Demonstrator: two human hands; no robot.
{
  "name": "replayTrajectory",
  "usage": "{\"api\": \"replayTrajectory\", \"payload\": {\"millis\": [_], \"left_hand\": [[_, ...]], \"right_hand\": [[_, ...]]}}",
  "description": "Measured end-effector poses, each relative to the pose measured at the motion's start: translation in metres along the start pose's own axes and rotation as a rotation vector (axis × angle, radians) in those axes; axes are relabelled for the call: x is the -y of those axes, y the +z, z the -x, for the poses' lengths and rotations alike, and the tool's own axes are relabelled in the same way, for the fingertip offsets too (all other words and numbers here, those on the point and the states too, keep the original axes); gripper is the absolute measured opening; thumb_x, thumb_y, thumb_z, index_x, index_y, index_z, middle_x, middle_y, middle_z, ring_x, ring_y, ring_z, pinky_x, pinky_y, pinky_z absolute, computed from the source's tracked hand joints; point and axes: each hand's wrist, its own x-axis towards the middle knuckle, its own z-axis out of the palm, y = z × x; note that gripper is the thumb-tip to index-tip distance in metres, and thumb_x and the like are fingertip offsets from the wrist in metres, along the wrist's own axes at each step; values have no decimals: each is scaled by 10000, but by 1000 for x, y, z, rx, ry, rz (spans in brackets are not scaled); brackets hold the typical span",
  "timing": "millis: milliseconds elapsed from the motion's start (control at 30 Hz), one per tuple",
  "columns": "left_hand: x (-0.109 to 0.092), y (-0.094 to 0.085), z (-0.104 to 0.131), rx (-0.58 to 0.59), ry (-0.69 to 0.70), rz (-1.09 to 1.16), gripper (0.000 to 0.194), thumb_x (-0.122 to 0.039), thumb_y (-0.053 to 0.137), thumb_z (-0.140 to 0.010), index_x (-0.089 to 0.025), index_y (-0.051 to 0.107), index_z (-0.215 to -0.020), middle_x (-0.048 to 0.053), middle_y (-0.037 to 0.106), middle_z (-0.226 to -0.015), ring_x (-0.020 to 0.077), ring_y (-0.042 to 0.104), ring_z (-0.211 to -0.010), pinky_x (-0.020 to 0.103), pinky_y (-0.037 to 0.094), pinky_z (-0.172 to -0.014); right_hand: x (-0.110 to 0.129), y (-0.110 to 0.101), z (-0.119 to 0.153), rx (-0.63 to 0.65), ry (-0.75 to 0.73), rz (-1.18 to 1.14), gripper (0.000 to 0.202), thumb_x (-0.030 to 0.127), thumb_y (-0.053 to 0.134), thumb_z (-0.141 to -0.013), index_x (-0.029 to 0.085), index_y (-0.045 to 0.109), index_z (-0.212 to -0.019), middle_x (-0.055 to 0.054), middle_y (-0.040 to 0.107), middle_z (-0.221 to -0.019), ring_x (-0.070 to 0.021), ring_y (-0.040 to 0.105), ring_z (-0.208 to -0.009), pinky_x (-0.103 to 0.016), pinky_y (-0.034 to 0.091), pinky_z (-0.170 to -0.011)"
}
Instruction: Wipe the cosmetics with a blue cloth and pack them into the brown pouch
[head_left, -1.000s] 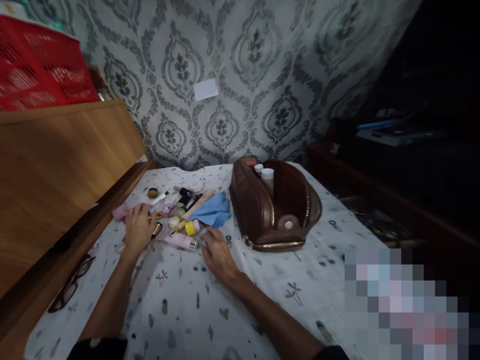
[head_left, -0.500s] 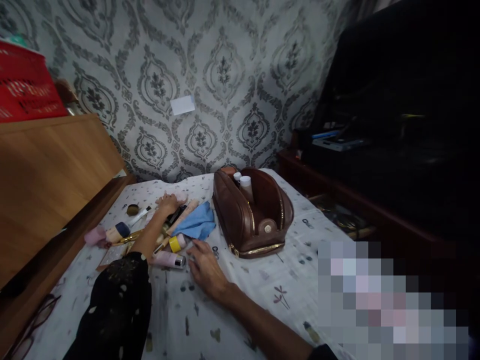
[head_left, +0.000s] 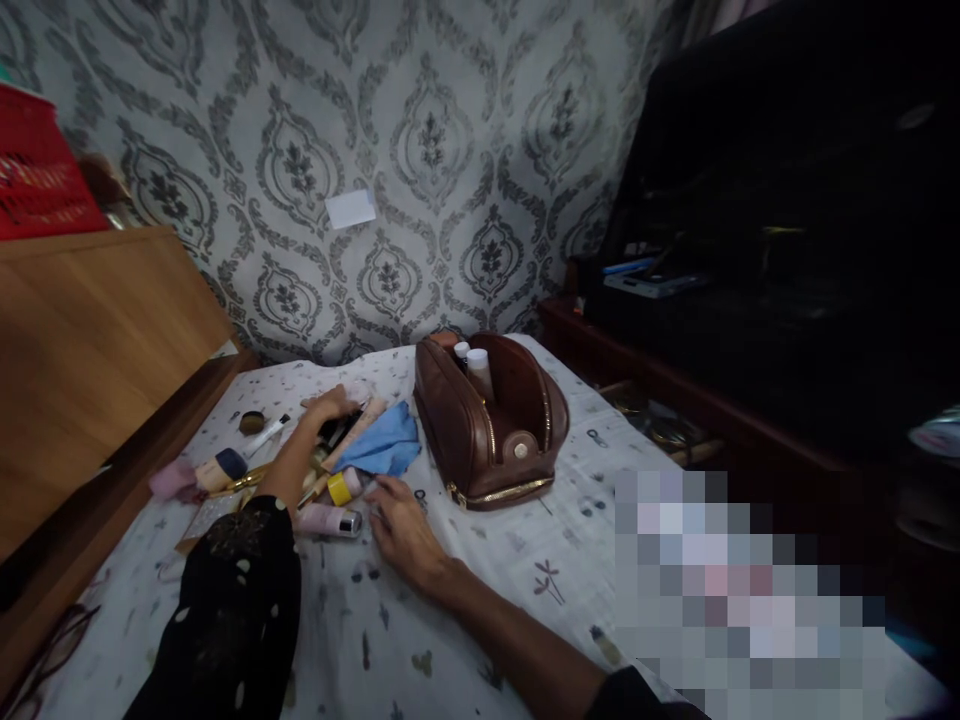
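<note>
My left hand [head_left: 333,404] reaches to the far side of a pile of cosmetics, its fingers curled at a pale, pinkish clear item [head_left: 360,389] that I cannot make out. A blue cloth [head_left: 384,442] lies just right of that hand. My right hand [head_left: 403,530] rests on the sheet, fingers loosely bent and apart, holding nothing. Close to its fingertips are a pink tube with a silver cap [head_left: 328,520] and a small yellow-banded container [head_left: 341,488]. To the right stands a brown leather toiletry bag [head_left: 457,430], unzipped, with white-capped bottles [head_left: 478,370] inside.
Brushes, a round dark-topped item [head_left: 251,423], a pink sponge-like piece [head_left: 172,480] and a glittery flat case [head_left: 206,520] lie at the left. Eyeglasses [head_left: 67,640] are near the left edge. A wooden cabinet [head_left: 97,320] bears a red basket [head_left: 45,170]. Dark furniture [head_left: 750,370] stands at right.
The view has shifted slightly, so the scene sits a little further left. My left hand has moved slightly toward the pale item, its fingers more curled. My right hand stays about where it was.
</note>
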Motion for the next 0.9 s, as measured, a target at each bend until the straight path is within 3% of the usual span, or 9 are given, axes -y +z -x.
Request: {"api": "replayTrajectory", "payload": {"millis": [133,267,367,533,733,900], "left_hand": [[-5,-4,-8,-13,-37,63,621,-616,577,-789,-173,592,-1225,217,605,-1351,471,535,-1248,633,341,-1025],[-9,-1,-14,-96,-56,120,569,-555,612,-800,-143,581,-1191,235,635,-1280,432,567,-1213,557,398,-991],[-11,2,-13,-192,-15,169,543,-455,687,-768,-143,539,-1188,189,658,-1202,342,606,-1154,440,453,-941],[-18,2,-2,-371,128,234,481,-285,712,-738,-165,497,-1151,93,588,-1151,224,591,-1078,340,472,-917],[-30,-3,39,-444,381,246,260,-260,604,-788,-196,571,-1038,69,509,-1081,239,567,-1055,369,455,-979],[-32,1,64,-420,639,221,377,-467,560,-794,-185,588,-1044,106,537,-1087,294,534,-1085,431,454,-985]], "right_hand": [[2,-10,-7,-66,36,63,455,57,473,-847,112,585,-1284,-192,415,-1482,-272,425,-1362,-443,387,-1131],[3,-14,-12,22,65,172,444,89,517,-851,100,586,-1289,-179,569,-1306,-295,489,-1235,-471,409,-1087],[2,-14,-12,56,35,205,370,114,525,-874,117,622,-1231,-144,624,-1194,-279,507,-1150,-441,429,-1047],[-1,-14,-11,29,22,193,298,123,536,-882,131,649,-1158,-128,625,-1152,-259,507,-1120,-402,437,-1006],[-1,-14,-12,23,-12,218,250,123,559,-870,126,649,-1103,-125,637,-1129,-251,527,-1088,-398,433,-997],[0,-15,-13,16,-60,258,239,155,561,-884,103,647,-1101,-151,652,-1135,-257,538,-1088,-395,433,-1007]]}}
